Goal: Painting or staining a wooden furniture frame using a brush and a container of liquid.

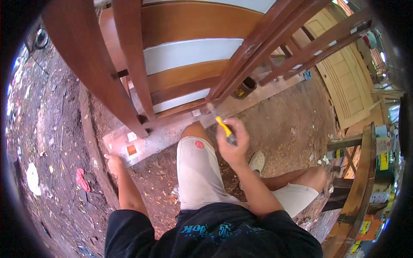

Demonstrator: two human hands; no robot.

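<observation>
My right hand point(235, 142) grips a paintbrush point(222, 125) with a yellow and dark handle. Its bristles point away from me, at the foot of a reddish-brown wooden post point(238, 61), and I cannot tell whether they touch it. This post edges an upright wooden panel point(190, 22) with brown and white bands. My left hand point(115, 163) is low on the left, at the near corner of a flat, stained board point(161, 138) under the woodwork. Its grasp is hard to make out. Two curved brown wooden legs point(96, 64) rise between that hand and the panel.
A dark paint can point(246, 87) stands on the board behind the post. Pale wooden doors point(345, 74) lean at the right, beside a wooden bench point(358, 180) with several containers. A timber edge point(88, 129) crosses the littered dirt floor on the left.
</observation>
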